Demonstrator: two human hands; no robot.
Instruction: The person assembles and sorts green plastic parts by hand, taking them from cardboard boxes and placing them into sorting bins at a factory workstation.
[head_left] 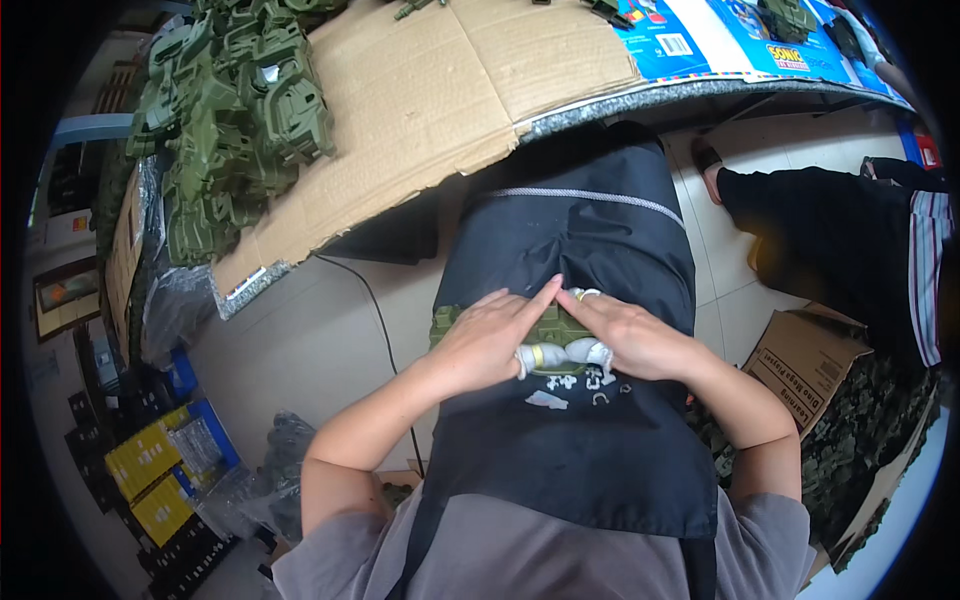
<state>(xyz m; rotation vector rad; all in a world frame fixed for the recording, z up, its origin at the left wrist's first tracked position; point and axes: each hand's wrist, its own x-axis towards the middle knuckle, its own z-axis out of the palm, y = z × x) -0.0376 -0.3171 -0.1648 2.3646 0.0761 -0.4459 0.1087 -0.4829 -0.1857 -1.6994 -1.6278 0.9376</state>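
Observation:
An olive-green moulded plastic part [552, 326] lies on my lap over the black apron [570, 450]. My left hand [487, 338] grips it from the left, and my right hand [632, 335] from the right. The index fingers meet in a peak at its far side. Both thumbs, wrapped in white with a yellow band showing on the left one, come together at its near side. White wrapping also shows on a right-hand finger. Most of the part's surface is hidden under my palms and fingers.
A cardboard-covered table [430, 90] ahead carries a heap of green plastic parts [245, 130] at its left. On the right, an open carton [805, 365] stands beside many dark green parts. Another person's dark-clad leg [820, 225] is close by. A black cable [375, 300] crosses the floor.

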